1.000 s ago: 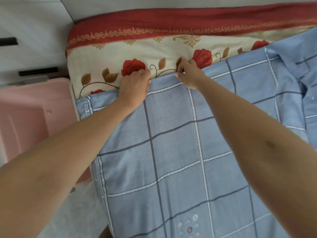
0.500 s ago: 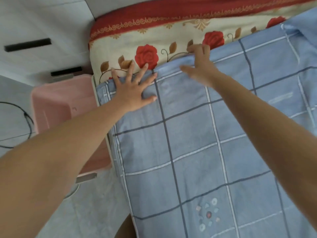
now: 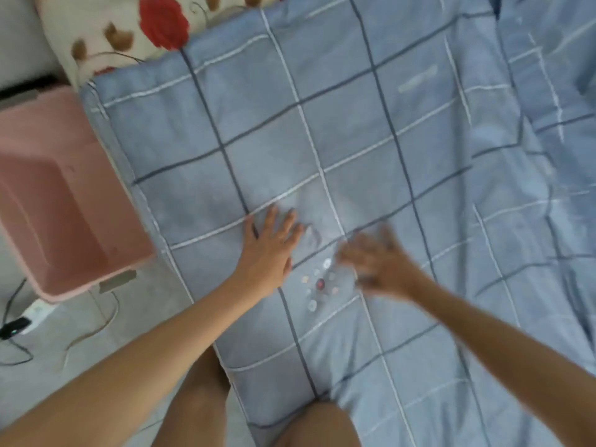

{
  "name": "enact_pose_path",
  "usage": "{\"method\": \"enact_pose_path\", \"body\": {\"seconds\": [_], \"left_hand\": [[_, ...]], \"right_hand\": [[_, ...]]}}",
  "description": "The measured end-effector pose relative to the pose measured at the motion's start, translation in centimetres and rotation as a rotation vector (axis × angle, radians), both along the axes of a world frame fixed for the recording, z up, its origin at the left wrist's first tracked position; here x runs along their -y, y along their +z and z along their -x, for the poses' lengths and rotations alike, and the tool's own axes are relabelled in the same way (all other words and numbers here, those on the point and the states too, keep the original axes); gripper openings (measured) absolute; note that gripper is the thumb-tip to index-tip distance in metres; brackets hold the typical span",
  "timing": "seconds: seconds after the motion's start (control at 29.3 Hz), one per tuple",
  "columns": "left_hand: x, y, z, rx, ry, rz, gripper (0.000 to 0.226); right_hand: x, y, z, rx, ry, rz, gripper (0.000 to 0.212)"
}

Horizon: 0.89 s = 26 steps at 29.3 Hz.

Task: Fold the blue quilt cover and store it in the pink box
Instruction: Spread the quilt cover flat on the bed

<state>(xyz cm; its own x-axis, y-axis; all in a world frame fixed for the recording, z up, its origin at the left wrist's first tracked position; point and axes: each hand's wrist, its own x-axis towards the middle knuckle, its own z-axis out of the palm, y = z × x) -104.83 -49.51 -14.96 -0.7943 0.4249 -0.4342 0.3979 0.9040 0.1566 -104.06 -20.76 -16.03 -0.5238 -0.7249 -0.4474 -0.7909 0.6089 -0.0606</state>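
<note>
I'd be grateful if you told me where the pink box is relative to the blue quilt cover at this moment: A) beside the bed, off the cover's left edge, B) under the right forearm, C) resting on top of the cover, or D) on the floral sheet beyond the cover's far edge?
A: the pink box stands beside the bed, just off the left edge of the blue quilt cover, with no part of it on the fabric.
</note>
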Motion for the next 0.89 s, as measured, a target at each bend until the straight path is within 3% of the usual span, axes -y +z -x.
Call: {"method": "enact_pose_path", "body": {"seconds": [0.1,0.17,0.21,0.31,0.41,0.55,0.62,0.68,0.75,0.85,0.89], "left_hand": [[-1.5,-0.3,-1.2,0.115,0.004,0.057,0.081],[-1.9,-0.3,-0.8,0.225,0.016,0.128,0.076],[-2.3,-0.2,-0.4,0.258,0.013,0.155,0.074],[-2.7,0.8,0.7,0.395,0.065,0.202,0.076],[-6.2,2.4,0.4,0.456,0.154,0.311,0.089],[-13.0,3.2,-2.3,0.347,0.282,0.165,0.113],[-15.4,2.8,-3.1,0.291,0.155,0.035,0.116],[-18.5,1.8,-3.3,0.253,-0.004,-0.059,0.119],[-21.5,0.9,-2.6,0.215,-0.075,-0.108,0.122],[-26.4,0.4,-0.3,0.198,-0.076,-0.108,0.131],[-28.3,0.6,0.7,0.192,-0.065,-0.094,0.134]], "right_hand": [[-10.8,1.4,7.4,-0.183,-0.85,-0.155,0.066],[-13.9,3.1,11.0,-0.101,-1.439,-0.267,0.062],[-14.5,3.8,11.8,-0.058,-1.559,-0.274,0.058],[-11.5,3.8,10.6,-0.111,-1.388,-0.144,0.059],[-6.2,2.4,1.6,-0.282,-1.031,-0.04,0.066],[-2.6,1.2,-15.5,0.063,-0.275,0.143,0.062],[-8.3,-0.2,-16.2,0.095,-0.129,0.099,0.056],[-17.1,-1.2,-12.8,-0.028,-0.395,-0.049,0.058],[-26.0,-0.4,-7.4,-0.213,-0.858,-0.197,0.061],[-33.9,3.3,-1.9,-0.205,-1.674,-0.382,0.061],[-34.9,4.2,-1.0,-0.204,-1.809,-0.36,0.062]]}}
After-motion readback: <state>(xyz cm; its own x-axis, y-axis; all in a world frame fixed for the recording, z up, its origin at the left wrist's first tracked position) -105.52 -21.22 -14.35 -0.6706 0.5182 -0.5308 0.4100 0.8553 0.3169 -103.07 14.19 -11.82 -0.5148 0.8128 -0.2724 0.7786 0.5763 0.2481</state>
